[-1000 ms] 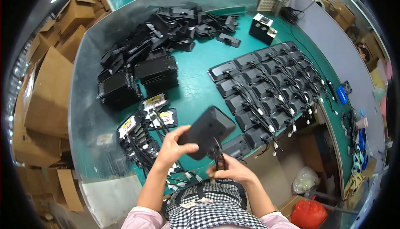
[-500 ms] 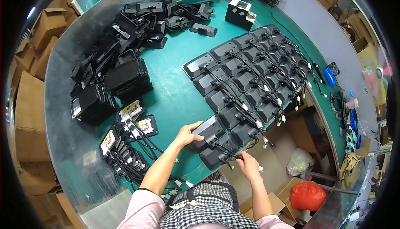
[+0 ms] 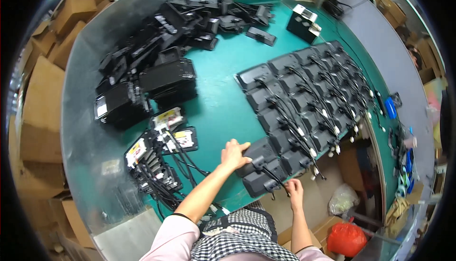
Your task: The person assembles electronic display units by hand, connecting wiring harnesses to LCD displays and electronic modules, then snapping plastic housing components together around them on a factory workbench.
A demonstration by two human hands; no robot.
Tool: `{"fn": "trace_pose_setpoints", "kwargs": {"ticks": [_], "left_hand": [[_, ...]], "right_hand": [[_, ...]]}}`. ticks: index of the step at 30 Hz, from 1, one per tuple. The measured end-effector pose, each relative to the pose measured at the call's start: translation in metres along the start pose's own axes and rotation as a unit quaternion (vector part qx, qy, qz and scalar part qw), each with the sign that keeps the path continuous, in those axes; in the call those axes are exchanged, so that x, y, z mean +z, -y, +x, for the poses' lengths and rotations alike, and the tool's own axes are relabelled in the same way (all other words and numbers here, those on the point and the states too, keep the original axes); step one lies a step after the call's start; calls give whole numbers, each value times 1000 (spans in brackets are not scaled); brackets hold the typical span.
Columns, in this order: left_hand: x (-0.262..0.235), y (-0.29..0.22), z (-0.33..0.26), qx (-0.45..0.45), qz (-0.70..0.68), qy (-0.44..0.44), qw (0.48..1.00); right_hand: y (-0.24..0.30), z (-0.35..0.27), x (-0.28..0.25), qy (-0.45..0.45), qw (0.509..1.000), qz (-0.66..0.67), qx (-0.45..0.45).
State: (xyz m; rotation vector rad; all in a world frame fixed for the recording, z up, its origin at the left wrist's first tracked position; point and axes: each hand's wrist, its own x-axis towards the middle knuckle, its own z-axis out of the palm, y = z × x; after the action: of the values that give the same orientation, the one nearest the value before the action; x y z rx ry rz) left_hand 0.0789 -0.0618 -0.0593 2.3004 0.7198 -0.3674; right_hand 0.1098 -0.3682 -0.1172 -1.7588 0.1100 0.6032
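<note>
Black device [image 3: 260,168], left hand [image 3: 233,154], right hand [image 3: 294,190]

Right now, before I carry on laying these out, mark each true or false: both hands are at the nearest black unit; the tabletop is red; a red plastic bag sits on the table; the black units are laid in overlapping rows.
1. Both hands at the nearest black flat device: true; left hand rests on its top edge, right hand at its cable end.
2. Red tabletop: false; the green table is teal-green.
3. Red plastic bag on the table: false; it lies below the table's edge.
4. Overlapping rows of black devices: true.
</note>
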Motion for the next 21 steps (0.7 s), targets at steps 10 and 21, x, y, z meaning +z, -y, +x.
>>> {"fn": "trace_pose_setpoints", "kwargs": {"ticks": [10, 21], "left_hand": [[-6, 17, -9, 51, -84, -35, 995], [-179, 199, 14, -322, 203, -290, 878]], "right_hand": [[92, 17, 66, -196, 949, -122, -217], [284, 133, 374, 117, 821, -220, -513]]}}
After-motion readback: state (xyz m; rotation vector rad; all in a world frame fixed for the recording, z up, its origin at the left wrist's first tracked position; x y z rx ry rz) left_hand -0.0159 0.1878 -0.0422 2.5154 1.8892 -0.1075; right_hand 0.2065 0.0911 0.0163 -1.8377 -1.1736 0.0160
